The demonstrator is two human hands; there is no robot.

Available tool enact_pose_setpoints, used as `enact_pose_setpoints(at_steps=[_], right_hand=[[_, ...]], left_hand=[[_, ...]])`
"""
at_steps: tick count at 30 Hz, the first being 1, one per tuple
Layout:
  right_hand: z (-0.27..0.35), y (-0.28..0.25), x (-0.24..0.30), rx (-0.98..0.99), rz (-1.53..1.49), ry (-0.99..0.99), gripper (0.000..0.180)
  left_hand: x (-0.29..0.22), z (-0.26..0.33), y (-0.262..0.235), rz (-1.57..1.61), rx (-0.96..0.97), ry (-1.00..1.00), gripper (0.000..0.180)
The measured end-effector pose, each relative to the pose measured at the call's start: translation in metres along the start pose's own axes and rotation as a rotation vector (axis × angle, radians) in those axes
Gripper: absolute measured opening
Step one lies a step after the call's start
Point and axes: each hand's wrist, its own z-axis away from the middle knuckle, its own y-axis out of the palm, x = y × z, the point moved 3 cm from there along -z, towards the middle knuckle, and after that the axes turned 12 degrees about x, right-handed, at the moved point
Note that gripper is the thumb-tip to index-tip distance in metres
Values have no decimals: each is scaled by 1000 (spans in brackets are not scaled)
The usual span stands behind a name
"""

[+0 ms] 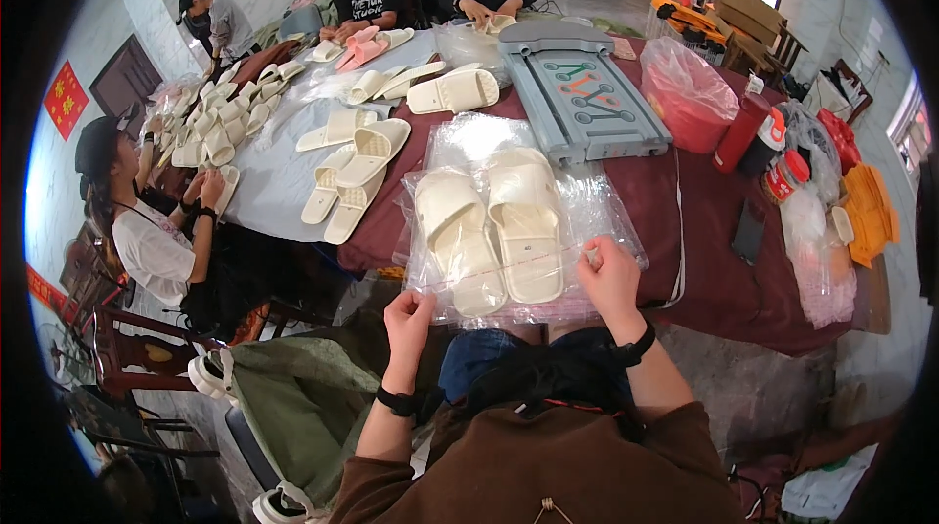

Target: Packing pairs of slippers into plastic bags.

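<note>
Our left hand (408, 317) and right hand (610, 275) each closed, fingertips pinching clear bag (604, 209) by near corner and right side. Cream slippers (533, 268) side by side in bag, at near edge of worktop (719, 275). We judge slippers light, soft, springy; film thin, slippery, easily torn. Best hold: soles through film, from both sides.

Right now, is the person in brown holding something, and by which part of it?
A clear plastic bag over cream slippers: the left hand pinches its near left corner, the right hand its right side.
</note>
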Motion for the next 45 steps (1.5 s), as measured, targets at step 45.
enact_pose_setpoints(at_steps=[45], right_hand=[[-3,32,21,269,-147,90,65]], left_hand=[[-28,-13,74,454,167,-135,38]])
